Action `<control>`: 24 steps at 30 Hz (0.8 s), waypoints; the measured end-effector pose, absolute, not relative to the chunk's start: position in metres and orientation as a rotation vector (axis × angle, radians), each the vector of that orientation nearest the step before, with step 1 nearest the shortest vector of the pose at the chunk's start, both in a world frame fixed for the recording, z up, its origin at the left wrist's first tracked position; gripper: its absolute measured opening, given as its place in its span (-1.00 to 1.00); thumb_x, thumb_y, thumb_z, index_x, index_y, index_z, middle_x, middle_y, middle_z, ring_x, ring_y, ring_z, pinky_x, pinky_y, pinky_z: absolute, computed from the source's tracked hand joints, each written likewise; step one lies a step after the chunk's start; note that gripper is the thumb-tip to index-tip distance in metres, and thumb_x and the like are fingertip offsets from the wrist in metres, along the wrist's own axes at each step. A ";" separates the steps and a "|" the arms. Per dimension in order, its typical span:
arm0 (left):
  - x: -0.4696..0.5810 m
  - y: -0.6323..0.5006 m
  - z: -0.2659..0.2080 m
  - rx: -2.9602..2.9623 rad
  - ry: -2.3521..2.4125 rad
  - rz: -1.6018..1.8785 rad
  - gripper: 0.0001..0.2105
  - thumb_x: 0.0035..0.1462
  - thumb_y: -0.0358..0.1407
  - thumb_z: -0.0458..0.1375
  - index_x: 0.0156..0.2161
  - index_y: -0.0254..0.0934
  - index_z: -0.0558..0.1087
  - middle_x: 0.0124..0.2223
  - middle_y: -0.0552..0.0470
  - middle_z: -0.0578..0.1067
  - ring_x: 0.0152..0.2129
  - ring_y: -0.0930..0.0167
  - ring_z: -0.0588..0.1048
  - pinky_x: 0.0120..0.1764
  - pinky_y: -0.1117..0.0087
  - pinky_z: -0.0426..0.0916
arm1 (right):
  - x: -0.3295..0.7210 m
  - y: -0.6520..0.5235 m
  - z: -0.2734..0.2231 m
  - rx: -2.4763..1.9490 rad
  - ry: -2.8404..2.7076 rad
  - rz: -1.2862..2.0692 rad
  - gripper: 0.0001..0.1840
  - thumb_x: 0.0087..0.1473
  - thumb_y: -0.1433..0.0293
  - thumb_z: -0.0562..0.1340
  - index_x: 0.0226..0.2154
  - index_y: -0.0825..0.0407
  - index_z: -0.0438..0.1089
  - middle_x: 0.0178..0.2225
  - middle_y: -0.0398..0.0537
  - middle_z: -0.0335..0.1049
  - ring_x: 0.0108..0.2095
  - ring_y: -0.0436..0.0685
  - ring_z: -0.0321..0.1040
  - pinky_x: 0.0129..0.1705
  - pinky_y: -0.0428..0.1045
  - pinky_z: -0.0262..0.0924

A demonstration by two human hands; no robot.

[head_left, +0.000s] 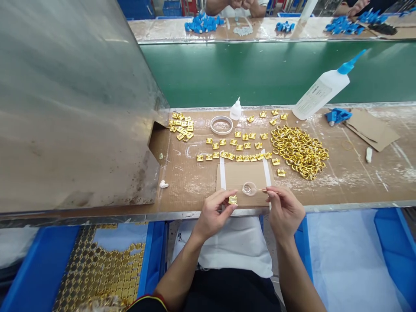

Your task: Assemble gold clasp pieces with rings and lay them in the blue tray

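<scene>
My left hand (212,214) pinches a gold square-topped ring (232,199) between thumb and fingers, just over the front edge of a taped cardboard pad (242,173). In my right hand (286,212) is a thin wooden stick (261,190), its tip reaching into a small clear cup (249,188) on the pad. Behind the pad, gold square pieces (242,158) stand in loose rows. To their right lies a heap of gold rings (299,149).
A metal housing (81,108) rises at left. Behind the rows stand a tape roll (222,125), a small white bottle (235,109) and a large tilted bottle (321,93). Blue bins (156,251) flank my lap. Beyond the green belt (227,73), other people's hands work.
</scene>
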State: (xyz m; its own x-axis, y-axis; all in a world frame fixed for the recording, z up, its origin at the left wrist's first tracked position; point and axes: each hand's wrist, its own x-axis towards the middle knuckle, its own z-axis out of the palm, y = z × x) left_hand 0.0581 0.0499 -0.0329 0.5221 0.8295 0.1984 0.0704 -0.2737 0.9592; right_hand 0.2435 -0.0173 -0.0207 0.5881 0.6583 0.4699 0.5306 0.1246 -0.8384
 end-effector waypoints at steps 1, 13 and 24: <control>0.058 0.049 -0.033 1.675 0.771 0.882 -0.79 0.23 -0.33 0.22 -0.04 -0.32 0.57 -0.31 -0.02 0.54 -0.43 0.44 0.47 -0.37 0.46 0.40 | 0.246 -0.015 -0.021 -1.540 -1.077 0.106 -0.85 0.24 0.36 0.31 -0.36 -0.03 0.59 -0.41 -0.10 0.56 -0.44 0.09 0.47 -0.42 -0.03 0.36; 0.058 0.049 -0.034 1.540 0.790 0.829 -0.81 0.20 -0.29 0.26 -0.10 -0.30 0.55 -0.35 0.04 0.46 -0.49 0.48 0.40 -0.43 0.49 0.33 | 0.252 0.003 -0.021 -1.644 -1.451 0.128 -0.76 0.31 0.35 0.23 -0.31 -0.09 0.62 -0.39 -0.07 0.41 -0.41 0.09 0.37 -0.38 -0.02 0.31; 0.057 0.051 -0.036 1.565 0.723 0.854 -0.75 0.23 -0.26 0.28 -0.02 -0.29 0.60 -0.07 -0.18 0.65 -0.24 0.32 0.58 -0.15 0.36 0.47 | 0.259 0.002 -0.016 -1.637 -1.569 0.136 -0.73 0.34 0.33 0.21 -0.33 -0.07 0.61 -0.41 -0.09 0.41 -0.43 0.06 0.36 -0.40 -0.05 0.23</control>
State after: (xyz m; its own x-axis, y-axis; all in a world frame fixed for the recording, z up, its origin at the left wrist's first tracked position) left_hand 0.0574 0.0511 -0.0360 0.5451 0.8277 0.1332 -0.0052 -0.1556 0.9878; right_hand 0.2589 0.0021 -0.0160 0.2093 0.8646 0.4569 0.7727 0.1402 -0.6191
